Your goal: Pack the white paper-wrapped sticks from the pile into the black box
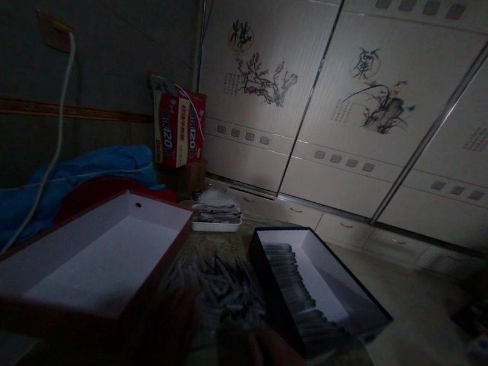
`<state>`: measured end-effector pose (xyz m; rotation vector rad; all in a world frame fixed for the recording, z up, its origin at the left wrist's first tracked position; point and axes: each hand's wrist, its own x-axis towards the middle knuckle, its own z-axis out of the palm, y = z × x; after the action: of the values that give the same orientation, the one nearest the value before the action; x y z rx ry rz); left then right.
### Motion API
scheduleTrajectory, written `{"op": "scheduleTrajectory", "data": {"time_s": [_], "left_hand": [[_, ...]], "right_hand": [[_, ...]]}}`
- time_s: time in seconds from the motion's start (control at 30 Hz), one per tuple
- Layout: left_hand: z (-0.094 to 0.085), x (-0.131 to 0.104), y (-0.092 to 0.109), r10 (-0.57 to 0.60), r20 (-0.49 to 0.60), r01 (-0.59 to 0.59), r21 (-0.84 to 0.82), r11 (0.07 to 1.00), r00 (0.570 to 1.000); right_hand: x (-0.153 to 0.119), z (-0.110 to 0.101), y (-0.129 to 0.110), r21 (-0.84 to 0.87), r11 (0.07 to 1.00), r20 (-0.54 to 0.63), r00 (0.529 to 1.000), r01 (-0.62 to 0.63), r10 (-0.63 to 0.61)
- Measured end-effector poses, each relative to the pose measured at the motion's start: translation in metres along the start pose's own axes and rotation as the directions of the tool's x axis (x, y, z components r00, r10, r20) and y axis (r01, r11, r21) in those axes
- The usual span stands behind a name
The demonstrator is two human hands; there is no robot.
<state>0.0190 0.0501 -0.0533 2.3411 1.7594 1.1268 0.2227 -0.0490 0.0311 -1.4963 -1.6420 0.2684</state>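
In dim light, a heap of thin, clear-and-dark, pen-like sticks (223, 283) lies on the table between two boxes. At the heap's near left edge is my left hand (174, 321), deep in shadow beside the red box; its fingers are too dark to read. My right hand (278, 360) is at the near right edge, by the dark box's corner. Its fingers look curled together, and whatever is in them is hidden. The dark box (349, 276), with a white inside, holds a row of similar sticks (293, 287) along its left side. White and bare inside, the red box (102, 254) stands at left.
A white tray (216, 226) with more sticks sits at the table's far edge. Behind it are a red carton (176, 128) and a brown box (190, 175). Blue cloth (105, 166) and a white cable (60, 115) are at left. Sliding cabinet doors (247, 159) stand behind.
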Motion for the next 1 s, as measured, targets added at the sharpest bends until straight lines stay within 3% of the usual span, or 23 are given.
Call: {"op": "scheduleTrajectory", "data": {"time_s": [0.07, 0.13, 0.17, 0.23, 0.33, 0.43, 0.57, 0.7, 0.83, 1.0], "left_hand": [[0.007, -0.019, 0.004, 0.089, -0.026, -0.087, 0.078, 0.993, 0.996], [0.016, -0.038, 0.008, 0.220, -0.014, -0.218, 0.097, 0.971, 0.975], [0.020, -0.046, 0.010, 0.174, -0.016, -0.172, 0.101, 0.980, 0.985], [0.027, -0.058, 0.016, 0.156, 0.007, -0.156, 0.051, 0.986, 0.988], [0.032, -0.063, 0.021, 0.154, 0.017, -0.153, -0.046, 0.987, 0.988], [0.033, -0.059, 0.019, 0.060, 0.038, -0.056, -0.095, 0.994, 0.997], [0.031, -0.054, 0.010, 0.049, 0.099, -0.035, -0.137, 0.990, 0.994], [0.026, -0.050, 0.010, 0.041, 0.113, -0.023, -0.153, 0.988, 0.993], [0.020, -0.046, 0.018, 0.041, 0.092, -0.026, -0.161, 0.987, 0.995], [0.021, -0.048, 0.019, -0.022, 0.160, 0.060, -0.233, 0.971, 0.987]], "right_hand": [[0.018, -0.030, 0.006, -0.041, 0.999, -0.013, 1.000, 0.018, -0.019], [0.044, -0.058, 0.021, -0.156, 0.987, -0.077, 0.997, -0.042, 0.030], [0.059, -0.068, 0.032, -0.242, 0.967, -0.070, 0.996, -0.079, 0.064], [0.086, -0.081, 0.056, -0.469, 0.880, 0.149, 0.975, -0.076, 0.163], [0.114, -0.082, 0.091, -0.546, 0.837, 0.310, 0.921, -0.033, 0.238], [0.122, -0.074, 0.115, -0.549, 0.836, 0.448, 0.850, 0.017, 0.278], [0.119, -0.069, 0.127, -0.558, 0.829, 0.559, 0.759, 0.047, 0.334], [0.116, -0.070, 0.126, -0.557, 0.828, 0.604, 0.713, 0.059, 0.356], [0.114, -0.078, 0.124, -0.563, 0.825, 0.588, 0.726, 0.050, 0.357], [0.116, -0.102, 0.109, -0.547, 0.837, 0.452, 0.848, 0.019, 0.276]]}}
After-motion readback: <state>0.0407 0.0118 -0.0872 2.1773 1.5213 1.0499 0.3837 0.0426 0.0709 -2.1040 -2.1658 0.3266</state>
